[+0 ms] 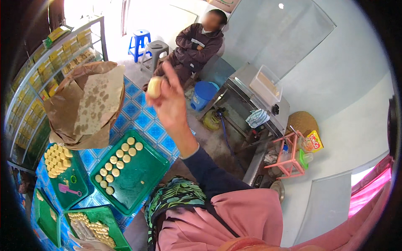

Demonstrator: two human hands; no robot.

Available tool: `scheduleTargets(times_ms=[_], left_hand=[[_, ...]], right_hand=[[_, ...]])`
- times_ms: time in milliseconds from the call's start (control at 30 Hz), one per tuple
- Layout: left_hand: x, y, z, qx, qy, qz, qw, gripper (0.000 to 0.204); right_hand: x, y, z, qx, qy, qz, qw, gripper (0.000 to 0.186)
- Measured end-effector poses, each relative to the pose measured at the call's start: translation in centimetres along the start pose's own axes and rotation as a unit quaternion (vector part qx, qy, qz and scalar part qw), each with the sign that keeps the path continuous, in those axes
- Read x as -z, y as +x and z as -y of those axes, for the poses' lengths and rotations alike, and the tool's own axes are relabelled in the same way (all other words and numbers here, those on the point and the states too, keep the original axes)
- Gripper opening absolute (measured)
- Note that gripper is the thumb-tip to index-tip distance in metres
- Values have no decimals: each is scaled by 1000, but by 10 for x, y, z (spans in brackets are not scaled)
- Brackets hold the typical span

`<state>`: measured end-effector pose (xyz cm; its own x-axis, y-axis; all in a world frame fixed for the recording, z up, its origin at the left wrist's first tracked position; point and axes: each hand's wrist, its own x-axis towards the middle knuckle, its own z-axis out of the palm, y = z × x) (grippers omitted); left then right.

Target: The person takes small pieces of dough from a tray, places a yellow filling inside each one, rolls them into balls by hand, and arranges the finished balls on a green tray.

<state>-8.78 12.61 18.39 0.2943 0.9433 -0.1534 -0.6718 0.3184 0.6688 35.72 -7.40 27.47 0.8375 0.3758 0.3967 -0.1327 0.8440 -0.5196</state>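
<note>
My right hand (171, 104), in a dark blue sleeve, is raised over the table's right side. It is closed on a small round pale-yellow dough piece (155, 87), with one finger stretched upward. Below it lies a green tray (142, 184) with rows of similar round dough pieces (120, 165) along its left and upper part. Another green tray (77, 192) holds rows of dough pieces (57, 160), a pink spatula (70, 190) and a green ring cutter (73, 179). My left hand does not show. A pale gloved hand (90, 244) is at the lower left edge; whose is unclear.
Brown paper (94, 104) with dark spots covers the table's far end, beside a rack of yellow packages (54, 71). Two more green trays (111, 217) lie near left. A seated person (201, 44), blue bucket (204, 95), metal oven (240, 98) and pink shelf (289, 157) stand beyond.
</note>
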Motion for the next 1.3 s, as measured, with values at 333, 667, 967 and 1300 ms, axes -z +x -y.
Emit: scheduleTargets(times_ms=[333,667,967,1300], left_hand=[[5,-80,129,261,-50,91,960,66],[48,-91,195,428,-3,38,903,56],[21,-82,187,448,-33,87,889,45],[-22,-107,179,423,117,-54,897,56]], right_hand=[[-80,158,-91,-182,80,32,980,69],[67,-203,-100,-575,-110,106,804,32],[119,-261,-74,-527,11,-77,846,31],[94,-265,-75,-582,-77,-130,799,39]])
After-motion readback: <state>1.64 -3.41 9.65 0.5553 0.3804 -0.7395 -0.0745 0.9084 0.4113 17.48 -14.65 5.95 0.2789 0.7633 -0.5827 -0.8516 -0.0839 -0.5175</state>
